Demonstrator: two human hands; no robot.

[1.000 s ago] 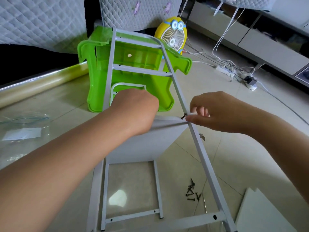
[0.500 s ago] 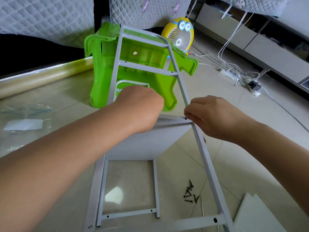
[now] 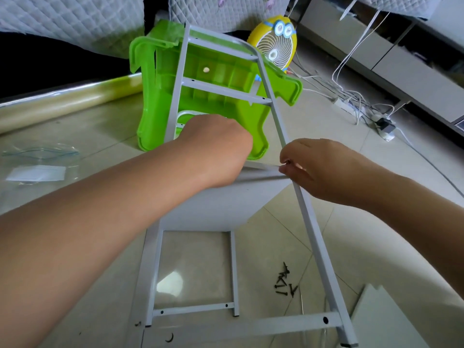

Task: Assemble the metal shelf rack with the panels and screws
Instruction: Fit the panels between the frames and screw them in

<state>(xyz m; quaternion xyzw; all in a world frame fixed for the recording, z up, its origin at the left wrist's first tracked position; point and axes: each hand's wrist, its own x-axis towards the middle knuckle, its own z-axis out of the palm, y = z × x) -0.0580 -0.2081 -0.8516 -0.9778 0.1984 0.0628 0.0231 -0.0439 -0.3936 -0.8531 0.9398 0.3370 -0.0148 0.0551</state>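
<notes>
Head view: the left hand (image 3: 216, 146) shows only its back. Its fingers curl away from the camera at the top edge of the white panel (image 3: 221, 207), and whether they grip it cannot be told. The right hand (image 3: 324, 169) reaches in from the right, thumb and forefinger pinching a barely visible dark screw (image 3: 287, 162) against the tilted upright of the white metal frame (image 3: 310, 222), at the panel's corner. A second frame (image 3: 233, 272) lies on the floor beneath. Loose screws (image 3: 285, 282) lie on the tiles near the upright. A further panel (image 3: 384, 320) is cut off bottom right. Behind the frame's top stand a green plastic stool (image 3: 218, 79) and a yellow fan (image 3: 276, 43).
</notes>
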